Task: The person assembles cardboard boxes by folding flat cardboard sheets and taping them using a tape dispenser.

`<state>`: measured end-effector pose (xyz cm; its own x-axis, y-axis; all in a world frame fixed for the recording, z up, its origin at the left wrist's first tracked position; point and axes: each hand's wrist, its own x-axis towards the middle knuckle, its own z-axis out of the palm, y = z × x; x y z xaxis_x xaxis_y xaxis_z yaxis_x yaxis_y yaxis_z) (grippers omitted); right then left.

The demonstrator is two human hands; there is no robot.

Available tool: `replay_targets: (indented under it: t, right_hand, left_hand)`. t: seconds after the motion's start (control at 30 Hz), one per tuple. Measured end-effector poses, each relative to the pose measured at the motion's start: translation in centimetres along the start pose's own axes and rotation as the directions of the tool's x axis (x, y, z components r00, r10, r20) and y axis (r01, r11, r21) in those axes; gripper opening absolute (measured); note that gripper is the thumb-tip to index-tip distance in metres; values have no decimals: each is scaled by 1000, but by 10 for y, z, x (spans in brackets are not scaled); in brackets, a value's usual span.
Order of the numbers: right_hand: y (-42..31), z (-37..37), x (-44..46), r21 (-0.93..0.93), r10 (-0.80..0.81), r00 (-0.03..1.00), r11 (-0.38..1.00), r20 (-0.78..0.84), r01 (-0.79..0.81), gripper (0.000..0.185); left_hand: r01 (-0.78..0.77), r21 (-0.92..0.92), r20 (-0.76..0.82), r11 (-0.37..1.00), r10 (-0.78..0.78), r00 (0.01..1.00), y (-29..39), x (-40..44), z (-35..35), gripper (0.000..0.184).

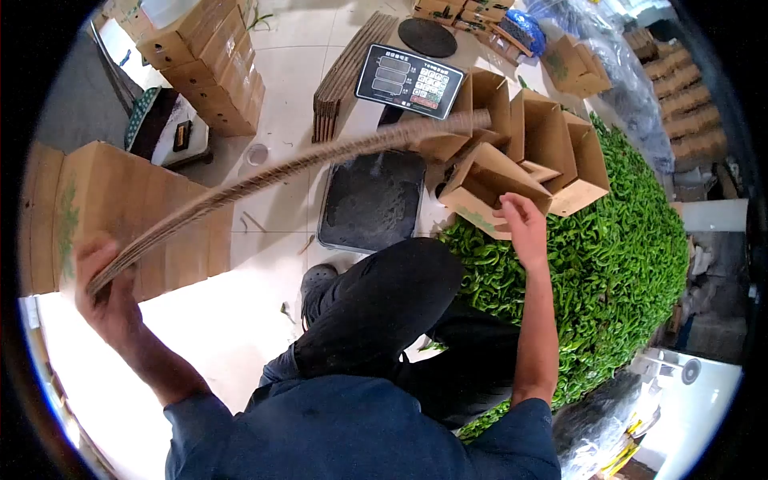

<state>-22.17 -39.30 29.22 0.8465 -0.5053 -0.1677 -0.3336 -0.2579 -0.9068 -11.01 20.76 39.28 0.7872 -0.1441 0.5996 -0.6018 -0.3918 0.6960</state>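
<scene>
My left hand (pixel 108 280) is closed around one end of a stack of flattened cardboard boxes (pixel 264 176). The stack is seen edge-on and arches across the view, its far end over the open boxes. My right hand (pixel 524 228) is held over the near edge of an open cardboard box (pixel 496 180), its fingers loosely bent and apart. Whether it touches the box is hard to tell. Behind that one, more open boxes (pixel 580 164) lean together on a large heap of green peppers (pixel 600 280).
A scale platform (pixel 372 200) with a display panel (pixel 410 80) stands ahead of my knees. Folded cardboard (pixel 344 80) leans behind it. Stacked cartons (pixel 204 68) and a large carton (pixel 136 216) are on the left. Plastic sheeting (pixel 612 80) lies at back right.
</scene>
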Motion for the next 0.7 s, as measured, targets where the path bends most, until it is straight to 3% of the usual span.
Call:
replay_targets:
  t: [0.03,0.17,0.2,0.27,0.3,0.37,0.4,0.5,0.6,0.63,0.7]
  right_hand:
    - [-4,-3,0,57,43,998,997,48,-45,41]
    - [-13,16,-8,262,-30,995,965,95,4,56]
    - [-6,21,-6,294,-71,992,955,108,36,57]
    - [5,24,0,277,-2,971,959,238,-66,59]
    - [14,27,1,237,19,960,968,280,-88,61]
    - [30,31,5,-81,60,957,996,284,-38,55]
    - [28,38,2,-225,59,961,974,270,4,53]
    - [10,43,0,-201,162,935,974,317,-101,50]
    - [10,58,-2,-350,-4,965,932,264,99,48]
    - [4,63,-3,-326,24,972,944,235,56,45]
    - [3,63,4,-331,62,969,943,238,21,47]
  left_hand:
    - [85,-43,42,995,-83,996,0,6,13,20]
    - [409,-135,276,902,-362,890,-31,26,97,18]
    - [487,-177,378,855,-398,836,-56,23,117,17]
    - [554,-309,501,773,-364,786,-107,11,161,18]
    - [588,-335,497,737,-392,774,-121,2,182,18]
    - [649,-383,488,657,-452,747,-138,-10,213,18]
    - [622,-369,463,690,-444,767,-136,-8,219,20]
    - [561,-309,353,768,-455,817,-127,-5,241,34]
    - [548,-232,162,804,-524,836,-116,-8,265,57]
    - [577,-215,157,788,-555,817,-114,-10,270,70]
    - [565,-205,143,799,-546,825,-112,-12,271,75]
